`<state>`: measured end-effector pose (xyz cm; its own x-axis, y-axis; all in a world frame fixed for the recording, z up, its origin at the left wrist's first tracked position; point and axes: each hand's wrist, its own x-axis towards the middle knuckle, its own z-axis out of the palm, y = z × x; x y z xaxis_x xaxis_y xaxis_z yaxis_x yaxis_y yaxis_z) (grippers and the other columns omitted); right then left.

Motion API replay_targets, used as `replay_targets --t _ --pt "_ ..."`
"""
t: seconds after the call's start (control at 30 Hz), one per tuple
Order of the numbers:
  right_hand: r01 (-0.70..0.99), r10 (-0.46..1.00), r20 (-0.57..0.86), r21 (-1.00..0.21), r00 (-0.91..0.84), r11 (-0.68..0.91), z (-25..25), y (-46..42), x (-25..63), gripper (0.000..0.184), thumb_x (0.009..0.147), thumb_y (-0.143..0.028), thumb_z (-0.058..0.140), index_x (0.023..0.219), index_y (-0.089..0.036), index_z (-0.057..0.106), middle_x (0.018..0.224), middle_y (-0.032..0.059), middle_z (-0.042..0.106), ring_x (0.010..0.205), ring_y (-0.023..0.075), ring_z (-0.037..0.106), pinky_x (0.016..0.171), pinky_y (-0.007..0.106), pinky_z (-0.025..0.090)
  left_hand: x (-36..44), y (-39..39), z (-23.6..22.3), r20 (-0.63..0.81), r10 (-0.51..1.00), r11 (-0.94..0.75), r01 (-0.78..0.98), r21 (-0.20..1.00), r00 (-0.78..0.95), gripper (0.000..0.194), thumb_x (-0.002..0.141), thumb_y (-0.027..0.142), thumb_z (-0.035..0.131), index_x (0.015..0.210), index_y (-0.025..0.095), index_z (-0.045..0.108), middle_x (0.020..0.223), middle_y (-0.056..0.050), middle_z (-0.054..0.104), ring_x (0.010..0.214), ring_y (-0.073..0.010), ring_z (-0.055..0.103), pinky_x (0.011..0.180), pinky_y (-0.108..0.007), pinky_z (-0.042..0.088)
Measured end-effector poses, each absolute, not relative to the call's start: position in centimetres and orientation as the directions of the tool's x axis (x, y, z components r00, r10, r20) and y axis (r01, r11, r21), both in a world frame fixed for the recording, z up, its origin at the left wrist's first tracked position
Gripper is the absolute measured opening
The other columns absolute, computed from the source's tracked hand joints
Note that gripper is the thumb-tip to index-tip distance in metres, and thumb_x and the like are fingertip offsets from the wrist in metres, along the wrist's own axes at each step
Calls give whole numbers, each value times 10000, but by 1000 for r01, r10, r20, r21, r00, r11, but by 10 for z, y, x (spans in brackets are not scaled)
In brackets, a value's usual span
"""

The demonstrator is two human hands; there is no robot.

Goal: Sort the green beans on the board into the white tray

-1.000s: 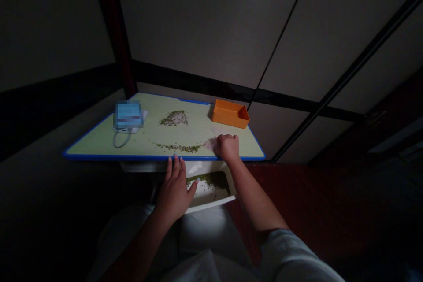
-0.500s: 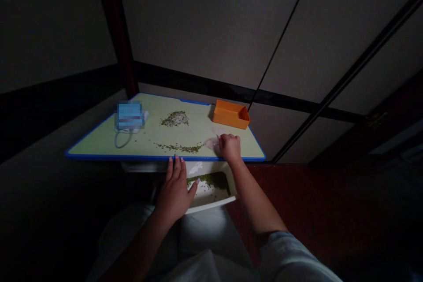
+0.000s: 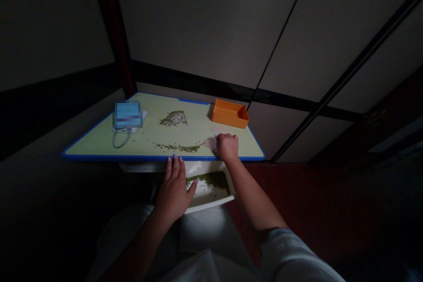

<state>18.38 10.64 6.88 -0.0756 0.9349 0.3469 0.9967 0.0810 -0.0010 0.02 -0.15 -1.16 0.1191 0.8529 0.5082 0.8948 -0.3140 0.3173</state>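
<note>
Right grip point(image 3: 227, 146) curls on the blue-edged table point(image 3: 95, 144) — whether holding, I cannot tell — left grip point(image 3: 172, 189) splayed, panelled wall point(image 3: 205, 26) behind.

This pale green, blue-edged tabletop point(image 3: 95, 144)'s got an open orange rectangular box point(image 3: 228, 118), a mound of whitish and green grains point(image 3: 174, 118), a thin line of green grains point(image 3: 190, 148), a pinkish-white patch point(image 3: 209, 143), plus some pixelated blue thing point(image 3: 127, 114).

Pale heap point(image 3: 209, 142): low, partly hidden, near right front corner of worktop point(image 3: 102, 144). Green grains point(image 3: 187, 147): loose strip along front edge.
</note>
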Motion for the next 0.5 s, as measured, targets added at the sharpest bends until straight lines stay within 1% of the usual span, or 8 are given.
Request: replay_targets --t 0.2,0.3,0.43,0.5 --pt "999 944 328 20 -32 26 68 110 186 350 965 -304 345 936 -159 662 948 147 686 903 220 601 802 349 309 1 -1 -12 501 856 -312 898 310 124 736 857 469 413 1384 -34 304 1490 -279 270 1427 -365 102 1096 -504 310" --pt "1000 950 311 22 -15 9 67 112 188 342 963 -309 352 943 -157 657 951 149 687 897 218 605 800 346 316 1 -1 -11 503 856 -309 899 311 120 734 854 469 417 1384 -27 310 1489 -274 277 1428 -364 103 1095 -510 309" --pt "1000 948 318 8 4 -7 67 115 193 342 959 -313 351 945 -155 653 941 148 688 891 222 612 793 345 322 1 -2 -10 496 860 -302 900 314 116 737 855 475 412 1377 -36 318 1488 -279 276 1426 -367 110 1100 -502 303" --pt "1000 944 329 -11 26 -24 67 115 194 340 957 -304 347 938 -154 652 934 144 689 883 225 616 779 342 325 1 -2 -11 499 859 -303 898 320 112 730 853 476 417 1378 -23 323 1492 -272 275 1427 -362 111 1100 -503 303"
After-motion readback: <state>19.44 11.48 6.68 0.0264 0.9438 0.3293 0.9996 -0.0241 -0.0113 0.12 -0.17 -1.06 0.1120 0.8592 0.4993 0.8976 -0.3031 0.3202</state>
